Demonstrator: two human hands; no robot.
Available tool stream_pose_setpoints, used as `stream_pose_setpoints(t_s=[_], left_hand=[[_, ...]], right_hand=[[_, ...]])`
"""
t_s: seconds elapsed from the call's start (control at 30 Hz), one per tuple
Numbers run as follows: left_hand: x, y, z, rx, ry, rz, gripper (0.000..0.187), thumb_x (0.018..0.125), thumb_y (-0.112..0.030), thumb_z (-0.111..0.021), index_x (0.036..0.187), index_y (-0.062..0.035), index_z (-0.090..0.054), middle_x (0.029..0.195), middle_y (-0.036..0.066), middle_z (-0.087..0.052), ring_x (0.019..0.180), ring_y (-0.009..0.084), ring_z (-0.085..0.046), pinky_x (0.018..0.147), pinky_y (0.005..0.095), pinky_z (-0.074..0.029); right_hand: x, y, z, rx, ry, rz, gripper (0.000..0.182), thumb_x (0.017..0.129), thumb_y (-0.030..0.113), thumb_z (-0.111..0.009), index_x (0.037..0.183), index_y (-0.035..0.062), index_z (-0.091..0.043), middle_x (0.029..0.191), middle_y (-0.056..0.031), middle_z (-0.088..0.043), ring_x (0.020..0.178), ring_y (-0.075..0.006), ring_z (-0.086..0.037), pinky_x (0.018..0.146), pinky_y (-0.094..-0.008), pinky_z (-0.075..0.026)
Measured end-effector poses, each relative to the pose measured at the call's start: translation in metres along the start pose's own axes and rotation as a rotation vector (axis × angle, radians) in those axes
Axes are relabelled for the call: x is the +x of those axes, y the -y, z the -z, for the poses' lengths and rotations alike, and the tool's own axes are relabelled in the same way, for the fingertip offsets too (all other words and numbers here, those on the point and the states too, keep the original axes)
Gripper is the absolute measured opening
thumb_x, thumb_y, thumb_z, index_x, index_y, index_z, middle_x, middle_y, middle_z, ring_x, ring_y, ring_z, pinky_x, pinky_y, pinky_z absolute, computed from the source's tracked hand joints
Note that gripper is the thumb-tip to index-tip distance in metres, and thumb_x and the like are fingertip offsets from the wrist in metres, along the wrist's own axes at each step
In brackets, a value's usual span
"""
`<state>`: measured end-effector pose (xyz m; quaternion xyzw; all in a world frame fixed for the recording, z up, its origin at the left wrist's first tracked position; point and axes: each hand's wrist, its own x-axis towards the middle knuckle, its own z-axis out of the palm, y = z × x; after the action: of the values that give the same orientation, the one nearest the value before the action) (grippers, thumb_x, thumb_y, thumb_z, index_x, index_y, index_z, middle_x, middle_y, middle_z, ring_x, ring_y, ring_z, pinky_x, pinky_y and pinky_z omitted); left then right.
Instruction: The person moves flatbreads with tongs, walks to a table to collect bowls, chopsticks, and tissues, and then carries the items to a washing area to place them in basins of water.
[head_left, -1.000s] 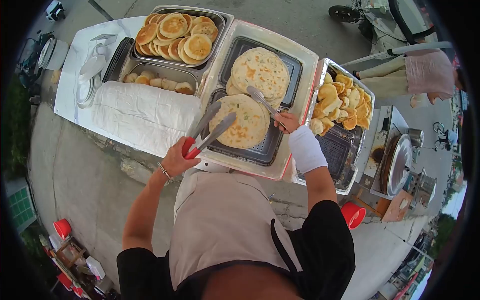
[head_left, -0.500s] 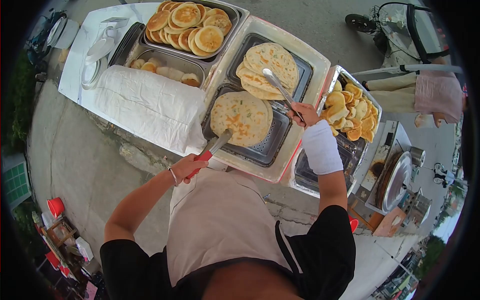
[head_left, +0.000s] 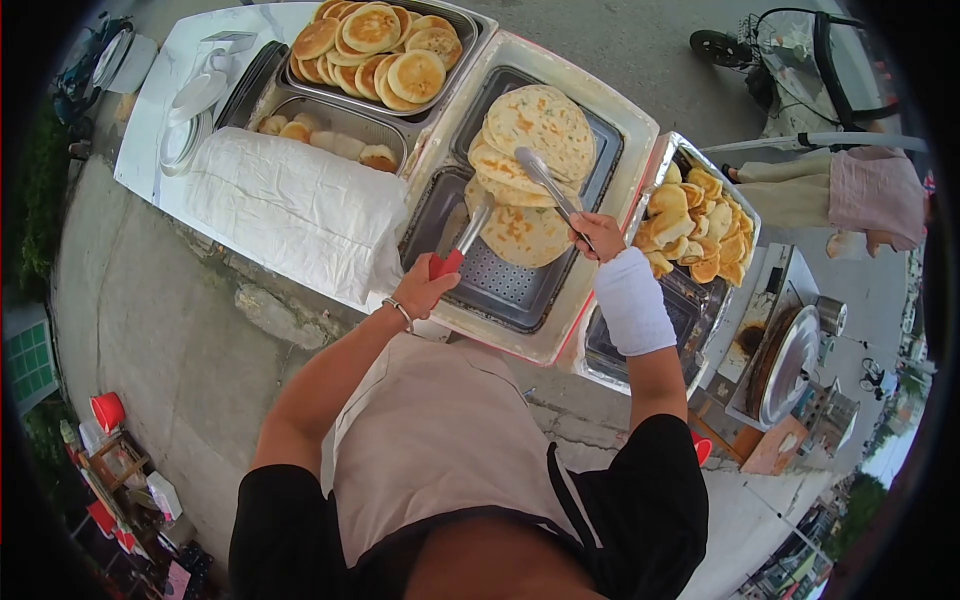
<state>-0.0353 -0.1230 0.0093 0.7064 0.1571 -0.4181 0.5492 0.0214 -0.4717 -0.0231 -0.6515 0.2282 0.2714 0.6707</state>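
My left hand (head_left: 424,290) is closed around the red handle of a metal spatula (head_left: 472,228). Its tip touches the left edge of a round flatbread (head_left: 527,242) with green flecks and browned patches. Part of that flatbread lies beneath the edge of a stack of flatbreads (head_left: 541,120). In my right hand (head_left: 598,236), which wears a white wrist cover, are metal tongs (head_left: 545,177). The tips of the tongs rest over the stack. Below the bread, the perforated bottom of a dark tray (head_left: 500,297) shows.
Left of the trays lies a white cloth (head_left: 290,210) beside a pan of small buns (head_left: 325,140). Golden round cakes (head_left: 417,77) fill a far tray. Puffy fried pieces (head_left: 690,230) sit in a foil-edged tray at right. A person (head_left: 875,195) stands beyond it.
The lower flatbread has slid right and away from me, partly under the stack's edge. My left hand and spatula moved right with it. My right hand and the tongs shifted slightly left.
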Motion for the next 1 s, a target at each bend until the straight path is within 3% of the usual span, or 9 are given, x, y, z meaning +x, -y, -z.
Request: stream_pose_setpoints(t_s=[0.17,0.37,0.47,0.53,0.6,0.7,0.8,1.0], left_hand=[[-0.015,-0.001,0.020,0.000,0.008,0.000,0.061,0.077,-0.038,-0.064,0.120,-0.0016,-0.039,0.074,0.004,-0.045,0.049,0.0097,-0.043,0.033,0.0242,-0.034],[-0.033,0.032,0.021,-0.172,0.056,0.072,0.061,0.081,-0.034,-0.064,0.127,-0.0039,-0.036,0.081,0.004,-0.045,0.050,0.0072,-0.040,0.032,0.0209,-0.029],[-0.043,0.026,0.014,-0.184,0.070,0.070,0.061,0.082,-0.033,-0.063,0.127,-0.0042,-0.035,0.079,0.004,-0.045,0.049,0.0070,-0.039,0.032,0.0205,-0.028],[-0.042,0.025,0.013,-0.155,0.038,-0.019,0.062,0.080,-0.033,-0.065,0.124,-0.0005,-0.036,0.077,0.005,-0.046,0.046,0.0088,-0.041,0.032,0.0239,-0.032],[-0.034,0.030,0.011,-0.095,-0.016,-0.110,0.063,0.079,-0.033,-0.065,0.124,-0.0001,-0.036,0.076,0.006,-0.047,0.045,0.0092,-0.042,0.032,0.0240,-0.033],[-0.011,0.016,0.012,-0.067,-0.033,-0.189,0.066,0.078,-0.035,-0.066,0.124,0.0011,-0.035,0.071,0.006,-0.049,0.044,0.0107,-0.044,0.032,0.0251,-0.035],[0.025,-0.004,0.011,0.030,-0.093,-0.209,0.064,0.076,-0.036,-0.067,0.118,0.0028,-0.038,0.067,0.005,-0.048,0.041,0.0120,-0.044,0.031,0.0261,-0.036],[0.072,-0.039,0.009,0.037,-0.087,-0.152,0.052,0.075,-0.035,-0.067,0.101,0.0021,-0.043,0.067,0.006,-0.048,0.043,0.0122,-0.046,0.031,0.0258,-0.036]], right_hand=[[0.004,-0.044,-0.023,-0.042,-0.051,0.078,0.032,0.085,0.027,-0.060,0.063,0.0042,-0.058,0.049,0.0013,-0.045,0.038,-0.0059,-0.036,0.035,-0.0230,-0.024],[0.000,-0.056,-0.037,-0.015,-0.125,0.103,0.030,0.084,0.026,-0.061,0.065,0.0034,-0.059,0.054,0.0004,-0.050,0.041,-0.0071,-0.038,0.039,-0.0248,-0.028],[-0.039,-0.049,-0.043,-0.047,-0.050,-0.039,0.031,0.084,0.029,-0.060,0.068,0.0033,-0.060,0.058,0.0000,-0.053,0.046,-0.0076,-0.043,0.043,-0.0256,-0.033],[-0.071,-0.063,-0.032,-0.276,-0.066,-0.024,0.032,0.084,0.032,-0.058,0.073,0.0018,-0.061,0.060,-0.0021,-0.056,0.052,-0.0088,-0.048,0.049,-0.0263,-0.037],[-0.110,-0.073,-0.022,-0.558,-0.187,0.120,0.033,0.084,0.033,-0.055,0.082,0.0006,-0.062,0.066,-0.0105,-0.061,0.059,-0.0213,-0.058,0.058,-0.0334,-0.044],[-0.144,-0.092,-0.022,-0.734,-0.518,0.153,0.033,0.084,0.032,-0.053,0.089,0.0003,-0.061,0.076,-0.0188,-0.063,0.073,-0.0360,-0.061,0.068,-0.0425,-0.045],[-0.142,-0.100,-0.028,-0.844,-0.610,0.013,0.034,0.085,0.033,-0.051,0.091,0.0013,-0.061,0.082,-0.0219,-0.063,0.082,-0.0427,-0.058,0.074,-0.0482,-0.044],[-0.135,-0.118,-0.038,-0.547,-0.507,-0.048,0.036,0.083,0.034,-0.051,0.076,0.0009,-0.064,0.069,-0.0151,-0.063,0.067,-0.0298,-0.060,0.065,-0.0398,-0.045]])
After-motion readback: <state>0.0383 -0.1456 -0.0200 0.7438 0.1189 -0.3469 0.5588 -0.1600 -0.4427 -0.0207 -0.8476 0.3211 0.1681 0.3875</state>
